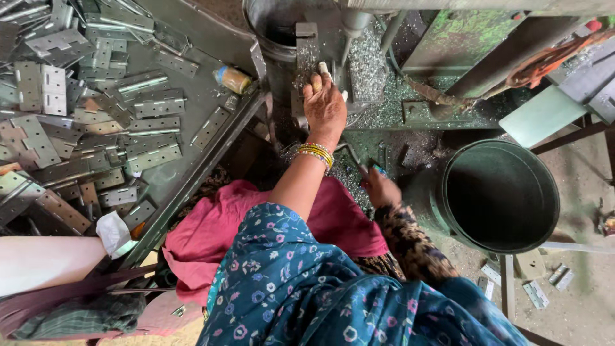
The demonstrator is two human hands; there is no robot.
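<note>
From my feed I can pick out only one labelled thing: a small cylindrical container (232, 79) lying on its side on the metal tray, up and to the left of my left hand (325, 106), well apart from it. Its wrap-around label is yellowish-tan, with a bluish end cap facing left. A crumpled white wrapper or scrap of paper (114, 233) sits at the tray's near edge, far down and left of both hands; I cannot tell if it is packaging. I see no signs or screens.
</note>
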